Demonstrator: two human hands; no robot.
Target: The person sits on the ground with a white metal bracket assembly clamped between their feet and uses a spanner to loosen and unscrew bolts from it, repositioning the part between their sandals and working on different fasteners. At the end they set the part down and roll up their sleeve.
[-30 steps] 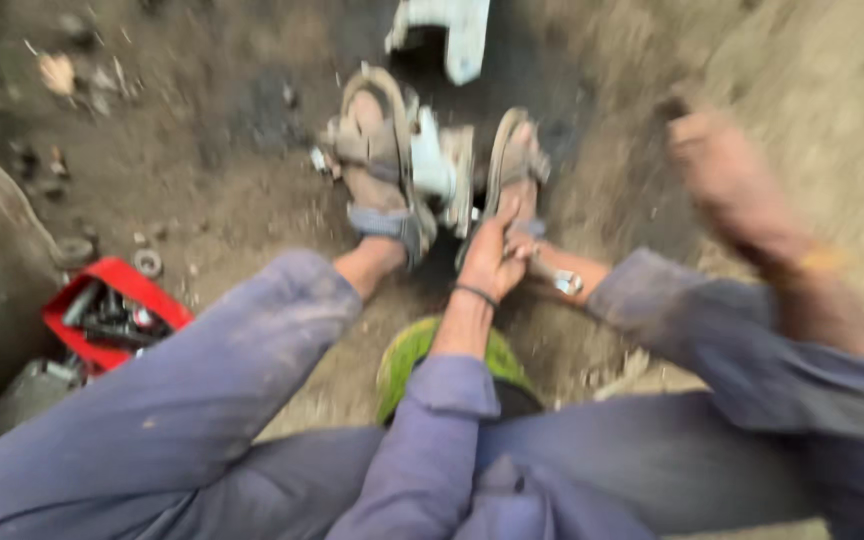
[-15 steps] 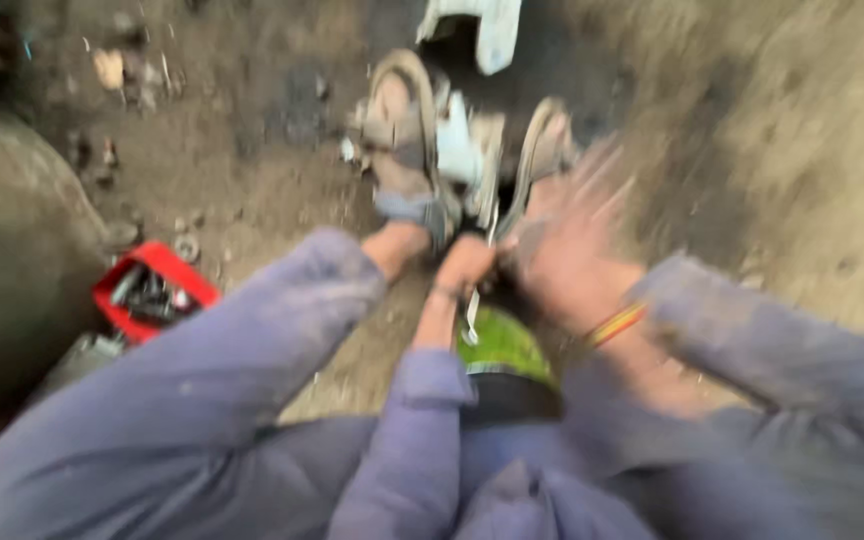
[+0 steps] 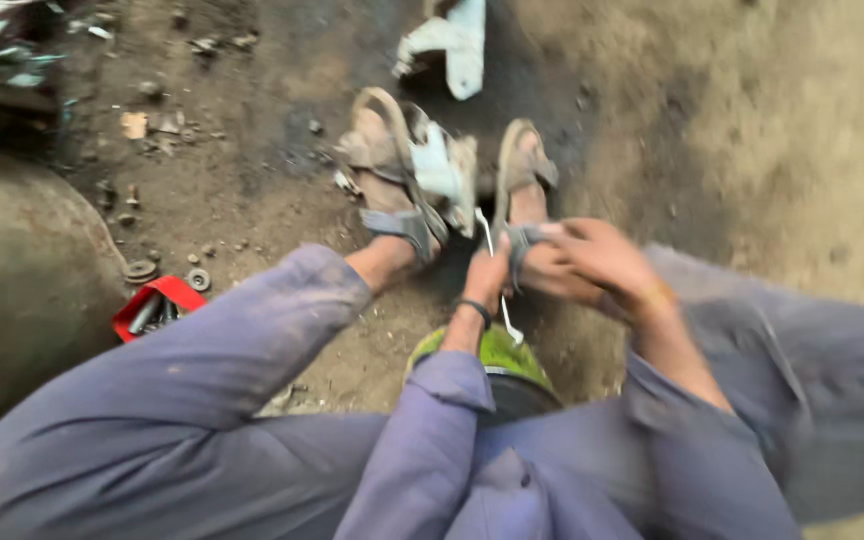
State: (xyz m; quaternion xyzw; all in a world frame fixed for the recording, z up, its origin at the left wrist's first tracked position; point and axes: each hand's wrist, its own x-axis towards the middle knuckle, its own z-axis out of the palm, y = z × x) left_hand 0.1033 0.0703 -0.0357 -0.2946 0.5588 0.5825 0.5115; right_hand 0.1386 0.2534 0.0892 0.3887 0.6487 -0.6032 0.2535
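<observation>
Feet first: my two sandalled feet press from either side against a pale metal part (image 3: 444, 168) on the dirt ground (image 3: 252, 200), which pins it so both hands are free to work on it. My left hand (image 3: 488, 272) is closed around a thin light tool (image 3: 497, 275), something like a small spanner or rod, whose upper end points toward the near edge of the part. The blur stops me from saying whether the tip touches it. My right hand (image 3: 592, 262) is curled just beside the left, over my right sandal (image 3: 524, 175). I cannot tell whether it grips anything or only steadies. Below my wrists sits a green round thing (image 3: 492, 352), between my knees. Toward the left edge of the ground lies a red tray (image 3: 157, 305) of small dark bits, with loose washers (image 3: 167, 272) near it. Another pale metal piece (image 3: 457, 45) lies beyond my feet, near the top.
</observation>
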